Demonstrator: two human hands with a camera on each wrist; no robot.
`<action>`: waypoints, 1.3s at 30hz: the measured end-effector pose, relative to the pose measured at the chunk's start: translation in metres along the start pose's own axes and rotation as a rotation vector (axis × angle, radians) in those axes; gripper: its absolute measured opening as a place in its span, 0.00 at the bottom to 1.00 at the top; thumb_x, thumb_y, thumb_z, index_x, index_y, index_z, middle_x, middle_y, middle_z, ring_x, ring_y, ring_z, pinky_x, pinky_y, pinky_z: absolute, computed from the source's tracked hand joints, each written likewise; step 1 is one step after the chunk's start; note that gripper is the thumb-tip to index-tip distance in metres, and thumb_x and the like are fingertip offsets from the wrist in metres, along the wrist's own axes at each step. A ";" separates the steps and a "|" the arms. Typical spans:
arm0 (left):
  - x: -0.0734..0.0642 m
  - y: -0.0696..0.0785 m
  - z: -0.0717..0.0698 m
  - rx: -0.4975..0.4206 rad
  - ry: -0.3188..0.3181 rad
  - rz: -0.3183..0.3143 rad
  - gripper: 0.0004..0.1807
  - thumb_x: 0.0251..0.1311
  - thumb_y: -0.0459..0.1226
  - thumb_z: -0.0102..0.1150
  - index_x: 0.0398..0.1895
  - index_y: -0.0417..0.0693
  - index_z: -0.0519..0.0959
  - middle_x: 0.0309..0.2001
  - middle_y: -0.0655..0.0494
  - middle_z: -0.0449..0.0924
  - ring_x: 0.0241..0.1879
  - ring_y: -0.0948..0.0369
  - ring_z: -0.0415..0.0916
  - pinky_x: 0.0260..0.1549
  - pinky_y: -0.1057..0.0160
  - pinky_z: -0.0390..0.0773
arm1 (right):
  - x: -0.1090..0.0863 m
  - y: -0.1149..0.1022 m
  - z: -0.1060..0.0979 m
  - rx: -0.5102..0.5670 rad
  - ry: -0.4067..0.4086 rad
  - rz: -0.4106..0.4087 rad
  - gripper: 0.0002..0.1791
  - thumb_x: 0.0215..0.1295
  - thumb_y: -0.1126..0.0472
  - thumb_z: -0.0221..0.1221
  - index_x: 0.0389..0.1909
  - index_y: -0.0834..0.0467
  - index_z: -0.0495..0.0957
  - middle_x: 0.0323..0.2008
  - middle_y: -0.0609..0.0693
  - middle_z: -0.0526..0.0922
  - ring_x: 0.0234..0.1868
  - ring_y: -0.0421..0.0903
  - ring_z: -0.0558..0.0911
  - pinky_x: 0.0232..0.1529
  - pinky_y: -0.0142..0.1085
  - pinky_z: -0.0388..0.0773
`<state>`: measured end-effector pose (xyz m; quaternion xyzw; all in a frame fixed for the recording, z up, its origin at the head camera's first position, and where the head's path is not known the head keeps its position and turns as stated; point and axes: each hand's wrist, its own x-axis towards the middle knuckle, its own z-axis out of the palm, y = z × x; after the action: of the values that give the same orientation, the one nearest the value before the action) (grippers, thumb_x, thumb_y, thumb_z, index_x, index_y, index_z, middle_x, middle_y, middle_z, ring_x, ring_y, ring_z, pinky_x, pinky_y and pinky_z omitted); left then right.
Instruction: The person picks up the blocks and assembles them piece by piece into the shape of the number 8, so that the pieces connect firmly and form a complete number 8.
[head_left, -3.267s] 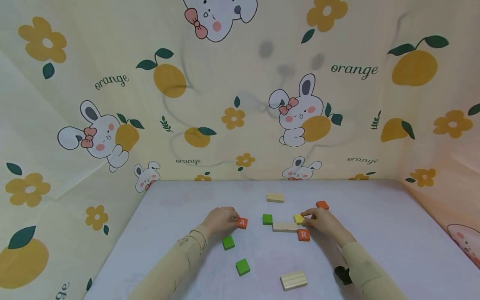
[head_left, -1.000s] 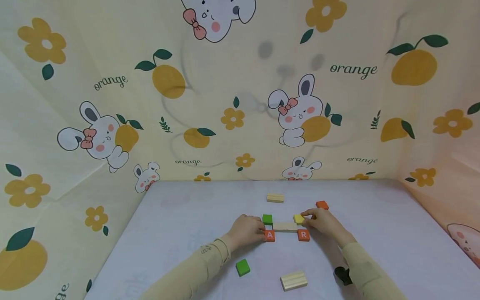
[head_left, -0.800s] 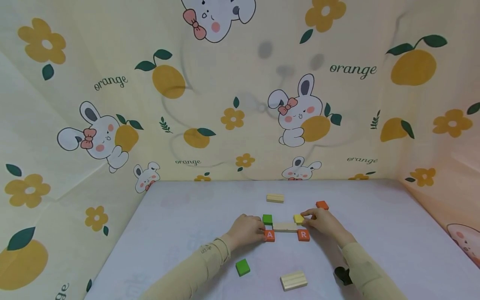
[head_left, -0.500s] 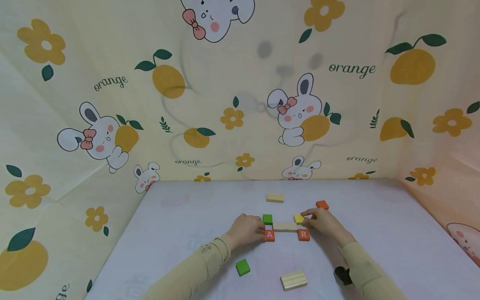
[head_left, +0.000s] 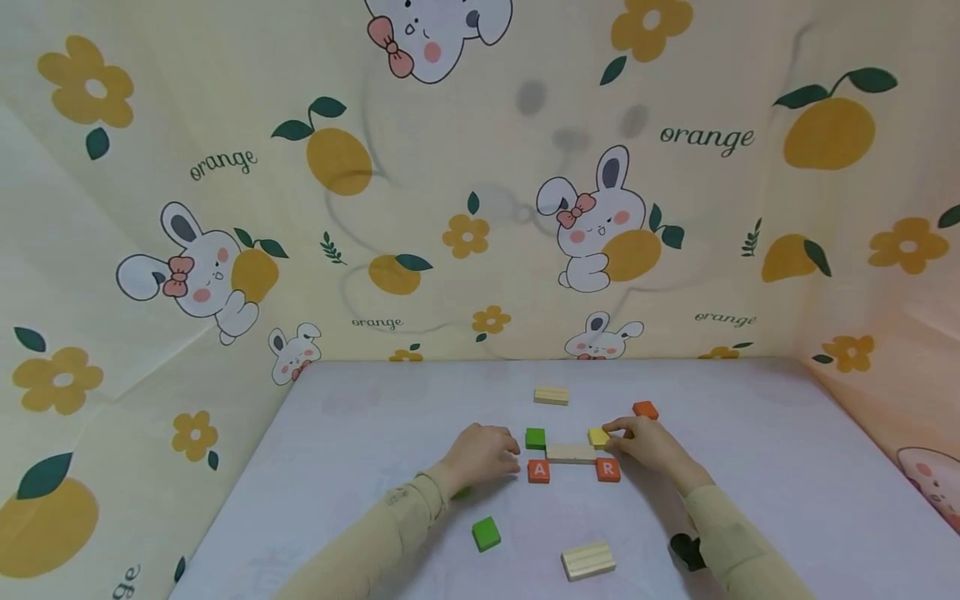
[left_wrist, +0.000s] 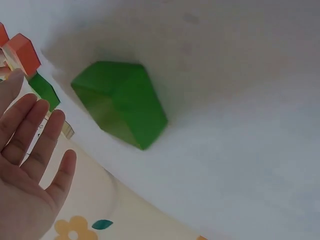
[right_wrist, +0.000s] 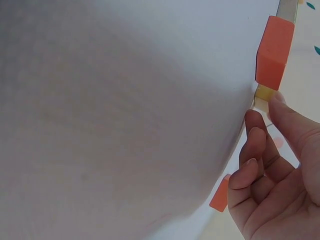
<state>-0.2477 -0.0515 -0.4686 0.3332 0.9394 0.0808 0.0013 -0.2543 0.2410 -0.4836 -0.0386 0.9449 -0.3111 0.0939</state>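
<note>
My left hand [head_left: 482, 454] hovers just left of the red block marked A [head_left: 538, 471], holding nothing; the left wrist view shows its fingers [left_wrist: 57, 131] spread. A green block [head_left: 461, 492] lies partly hidden under this hand. With thumb and fingertips, my right hand [head_left: 647, 442] pinches the yellow block [head_left: 597, 437], which sits at the right end of a pale wooden plank [head_left: 570, 453]. In front of that end lies the red block marked R [head_left: 608, 469]. Another green block [head_left: 536, 438] sits at the plank's left end, behind the A block.
Nearer the person lie a green block [head_left: 486, 534] and a wooden plank [head_left: 588, 561]. Farther back are another plank [head_left: 551, 396] and a red block [head_left: 645, 409] just beyond the right hand. A printed cloth wall [head_left: 450, 283] closes off the table's back and sides.
My left hand brought the A block rightward to the plank's left front end, then let go and drew back slightly left. The right hand has stayed at the yellow block.
</note>
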 end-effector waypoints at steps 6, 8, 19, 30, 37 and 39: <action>-0.011 -0.010 -0.005 -0.001 0.023 0.006 0.10 0.54 0.46 0.63 0.38 0.56 0.84 0.38 0.65 0.84 0.40 0.67 0.81 0.43 0.62 0.76 | 0.000 0.000 -0.001 0.004 -0.005 0.008 0.18 0.58 0.61 0.62 0.50 0.58 0.79 0.29 0.48 0.77 0.28 0.43 0.69 0.28 0.33 0.65; -0.016 -0.014 -0.009 0.001 0.024 0.002 0.10 0.54 0.46 0.63 0.37 0.55 0.84 0.38 0.64 0.84 0.39 0.66 0.81 0.42 0.62 0.76 | 0.000 0.000 -0.001 0.002 -0.007 0.008 0.18 0.58 0.61 0.62 0.50 0.59 0.79 0.29 0.49 0.77 0.28 0.43 0.69 0.27 0.33 0.65; -0.052 -0.040 -0.020 -0.057 0.043 -0.012 0.11 0.51 0.46 0.65 0.34 0.51 0.85 0.35 0.60 0.84 0.34 0.64 0.80 0.39 0.61 0.77 | 0.001 0.000 -0.001 -0.013 -0.004 0.012 0.18 0.58 0.60 0.62 0.50 0.58 0.79 0.32 0.49 0.79 0.29 0.43 0.69 0.28 0.34 0.66; -0.076 -0.052 -0.015 -0.053 0.060 -0.050 0.14 0.48 0.51 0.66 0.31 0.52 0.83 0.31 0.61 0.81 0.28 0.68 0.76 0.34 0.64 0.75 | -0.003 -0.003 -0.001 0.004 -0.025 0.032 0.18 0.59 0.59 0.61 0.51 0.59 0.78 0.30 0.49 0.78 0.28 0.43 0.69 0.28 0.34 0.65; -0.085 -0.052 -0.011 -0.014 0.069 -0.090 0.16 0.46 0.53 0.67 0.30 0.52 0.80 0.31 0.63 0.80 0.30 0.66 0.75 0.34 0.62 0.73 | -0.003 -0.003 -0.002 0.012 -0.016 0.026 0.18 0.59 0.60 0.61 0.51 0.59 0.78 0.32 0.49 0.79 0.29 0.43 0.69 0.28 0.34 0.66; -0.087 -0.052 -0.011 -0.006 0.071 -0.100 0.17 0.45 0.53 0.67 0.30 0.53 0.80 0.32 0.63 0.80 0.31 0.66 0.76 0.34 0.61 0.73 | -0.003 -0.002 -0.002 0.008 -0.014 0.019 0.18 0.59 0.59 0.61 0.51 0.59 0.78 0.33 0.49 0.79 0.29 0.43 0.69 0.29 0.34 0.66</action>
<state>-0.2131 -0.1470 -0.4705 0.2827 0.9541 0.0952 -0.0273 -0.2518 0.2410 -0.4804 -0.0313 0.9433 -0.3136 0.1038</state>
